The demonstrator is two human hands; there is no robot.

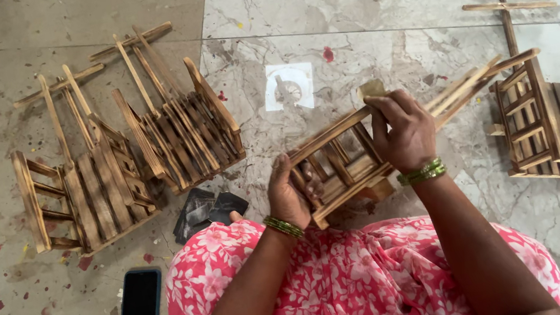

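Slatted wooden crate (pixel 341 163), judged light, rigid: left hand (pixel 290 197) grips its end frame, right hand (pixel 403 132) pinches a small pad (pixel 372 88) (likely abrasive) on top rail.

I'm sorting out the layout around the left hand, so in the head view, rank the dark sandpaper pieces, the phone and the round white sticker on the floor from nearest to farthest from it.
From the left hand:
1. Dark sandpaper pieces, just to its left, beside the knee.
2. Round white sticker, up ahead on the marble floor.
3. Phone, lower left, lying face up on the floor.
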